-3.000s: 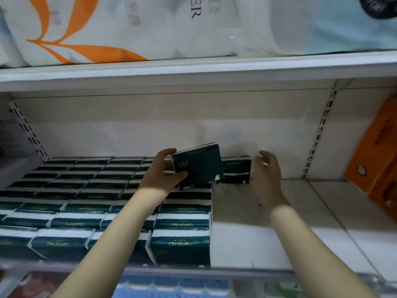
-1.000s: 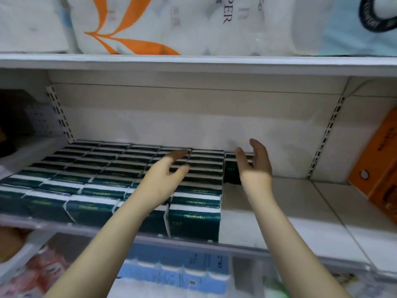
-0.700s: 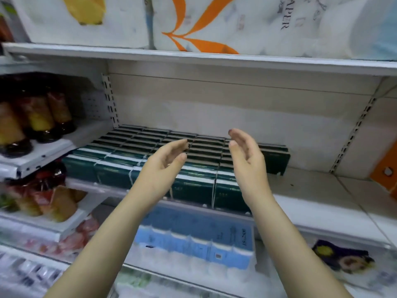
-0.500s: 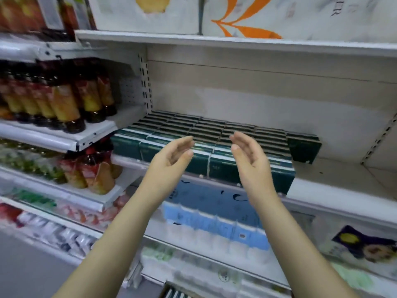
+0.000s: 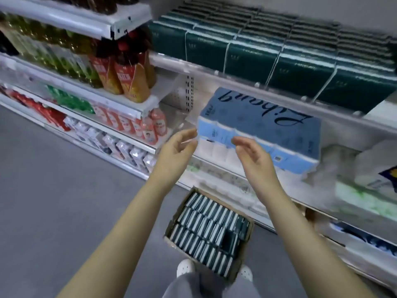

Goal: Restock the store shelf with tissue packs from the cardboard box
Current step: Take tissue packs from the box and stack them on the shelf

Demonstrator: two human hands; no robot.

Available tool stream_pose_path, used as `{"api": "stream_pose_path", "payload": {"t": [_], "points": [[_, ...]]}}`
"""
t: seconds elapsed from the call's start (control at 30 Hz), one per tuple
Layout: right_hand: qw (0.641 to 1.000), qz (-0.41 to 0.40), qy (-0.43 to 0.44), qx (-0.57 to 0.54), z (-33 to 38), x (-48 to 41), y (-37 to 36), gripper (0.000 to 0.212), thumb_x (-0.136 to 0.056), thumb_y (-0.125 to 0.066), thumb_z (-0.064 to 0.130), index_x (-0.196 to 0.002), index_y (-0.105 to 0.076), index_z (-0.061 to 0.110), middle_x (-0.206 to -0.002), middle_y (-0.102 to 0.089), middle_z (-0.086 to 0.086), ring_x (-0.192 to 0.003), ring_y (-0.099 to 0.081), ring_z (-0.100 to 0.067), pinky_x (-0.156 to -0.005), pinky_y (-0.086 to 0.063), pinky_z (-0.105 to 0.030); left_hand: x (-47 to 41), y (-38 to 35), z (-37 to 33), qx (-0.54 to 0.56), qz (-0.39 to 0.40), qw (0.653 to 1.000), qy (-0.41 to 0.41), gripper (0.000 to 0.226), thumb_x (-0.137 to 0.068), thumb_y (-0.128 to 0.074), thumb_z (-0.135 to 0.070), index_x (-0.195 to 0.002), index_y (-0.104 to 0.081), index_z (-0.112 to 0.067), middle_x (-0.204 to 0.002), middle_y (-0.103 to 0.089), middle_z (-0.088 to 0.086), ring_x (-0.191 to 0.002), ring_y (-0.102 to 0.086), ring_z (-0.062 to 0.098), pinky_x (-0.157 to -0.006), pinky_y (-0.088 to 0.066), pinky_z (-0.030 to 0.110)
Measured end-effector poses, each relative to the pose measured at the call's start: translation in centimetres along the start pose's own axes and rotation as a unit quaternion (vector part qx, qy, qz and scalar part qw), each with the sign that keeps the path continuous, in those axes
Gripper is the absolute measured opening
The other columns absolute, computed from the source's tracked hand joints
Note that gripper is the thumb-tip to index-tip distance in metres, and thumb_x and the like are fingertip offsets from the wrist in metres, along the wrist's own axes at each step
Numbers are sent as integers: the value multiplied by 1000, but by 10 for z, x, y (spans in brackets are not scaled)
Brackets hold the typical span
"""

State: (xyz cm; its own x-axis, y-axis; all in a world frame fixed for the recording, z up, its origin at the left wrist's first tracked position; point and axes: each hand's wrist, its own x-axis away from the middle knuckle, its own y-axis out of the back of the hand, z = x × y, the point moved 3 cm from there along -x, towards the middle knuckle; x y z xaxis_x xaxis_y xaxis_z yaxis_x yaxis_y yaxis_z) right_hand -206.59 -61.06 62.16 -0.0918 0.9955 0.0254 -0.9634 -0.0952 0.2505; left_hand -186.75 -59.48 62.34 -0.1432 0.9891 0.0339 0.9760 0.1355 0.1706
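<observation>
Left hand (image 5: pixel 176 147): raised in front of the shelving, palm turned inward, fingers loosely spread and slightly curved, holding nothing.
Right hand (image 5: pixel 253 155): raised at the same height, palm facing the left hand, fingers relaxed and parted, empty.
Between the hands: an open gap, nothing touching either palm.
Brown cardboard box (image 5: pixel 248 237): open-topped on the grey floor (image 5: pixel 53 190), below both hands and between the 2 forearms.
Box contents: dark green tissue packs with white edges (image 5: pixel 206 229), stood on edge in tight rows; 1 pack near the right wall shows its broad dark face.
White metal store shelf (image 5: pixel 236 82): above and beyond both hands.
Shelf contents: matching dark green packs (image 5: pixel 279 52) in rows up to the front lip; a bare white stretch at the far right.
Behind the right fingertips: a light blue wrapped bundle of white paper rolls (image 5: pixel 257 121) on the next shelf down.
Left of the left hand: red and orange drink bottles (image 5: pixel 129 78) on neighbouring shelves.
Near the box's closest edge: 2 white shoes (image 5: pixel 185 266).
</observation>
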Motion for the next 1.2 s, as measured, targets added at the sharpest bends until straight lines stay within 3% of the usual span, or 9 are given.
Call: {"api": "stream_pose_path", "payload": {"t": [0.17, 0.33, 0.47, 0.67, 0.83, 0.93, 1.07, 1.13, 1.2], "points": [[991, 60, -110, 42, -109, 21, -13, 21, -100, -52, 19, -117, -63, 25, -119, -62, 16, -106, -54, 13, -92, -42, -8, 30, -19, 94, -29, -5, 993, 112, 27, -99, -52, -19, -125, -59, -21, -121, -62, -13, -101, -56, -12, -80, -43, 2], [954, 112, -267, 75, -239, 44, -16, 19, -101, -49, 24, -117, -60, 27, -114, -59, 15, -112, -54, -7, -81, -41, -11, 61, -60, 217, -31, -1, 967, 252, 25, -98, -54, -18, -121, -61, -21, -122, -64, -3, -111, -61, 14, -97, -48, 30], [916, 143, -352, 128, -341, 57, -13, 23, -102, -47, 24, -122, -60, 23, -113, -56, 9, -109, -53, -14, -87, -39, -27, 89, -102, 314, -34, 9, 945, 325, 26, -98, -52, -15, -123, -60, -17, -121, -62, -6, -106, -58, 6, -84, -44, 8], [853, 162, -451, 204, -502, 75, -25, 36, -104, -42, 25, -137, -53, 16, -142, -50, -4, -128, -48, -24, -92, -36, -28, 115, -164, 467, -53, 57, 910, 408, 30, -98, -52, -18, -127, -58, -22, -117, -63, -9, -99, -58, 2, -76, -41, 3], [824, 165, -500, 209, -619, 81, -52, 37, -103, -43, 26, -138, -52, 23, -135, -54, -1, -105, -58, -19, -89, -42, -33, 121, -199, 567, -27, 49, 887, 459, 30, -99, -51, -15, -128, -57, -20, -121, -61, -8, -112, -55, 7, -98, -41, 20], [815, 150, -520, 207, -669, 78, -66, 37, -103, -43, 25, -140, -50, 24, -120, -56, -4, -108, -59, -30, -94, -47, -44, 119, -210, 612, -23, 59, 879, 473, 30, -99, -50, -17, -128, -57, -22, -116, -60, -12, -109, -54, 4, -96, -39, 19], [807, 152, -533, 205, -712, 71, -79, 41, -103, -46, 28, -143, -46, 27, -138, -49, -19, -114, -56, -38, -98, -45, -48, 112, -219, 656, -27, 68, 877, 475, 28, -99, -51, -18, -124, -59, -23, -115, -62, -11, -107, -56, 5, -89, -39, 18], [800, 152, -544, 203, -724, 68, -82, 45, -102, -46, 31, -147, -39, 27, -137, -51, -14, -105, -60, -33, -89, -50, -46, 110, -221, 670, -29, 65, 874, 480, 26, -98, -52, -19, -122, -60, -25, -116, -63, -9, -107, -58, 7, -88, -41, 20], [801, 143, -543, 210, -735, 67, -82, 48, -102, -48, 33, -148, -36, 28, -145, -43, -8, -93, -58, -18, -72, -48, -32, 109, -222, 679, -28, 66, 873, 482, 25, -97, -53, -20, -120, -60, -26, -117, -63, -9, -108, -58, 7, -90, -43, 22]]}}
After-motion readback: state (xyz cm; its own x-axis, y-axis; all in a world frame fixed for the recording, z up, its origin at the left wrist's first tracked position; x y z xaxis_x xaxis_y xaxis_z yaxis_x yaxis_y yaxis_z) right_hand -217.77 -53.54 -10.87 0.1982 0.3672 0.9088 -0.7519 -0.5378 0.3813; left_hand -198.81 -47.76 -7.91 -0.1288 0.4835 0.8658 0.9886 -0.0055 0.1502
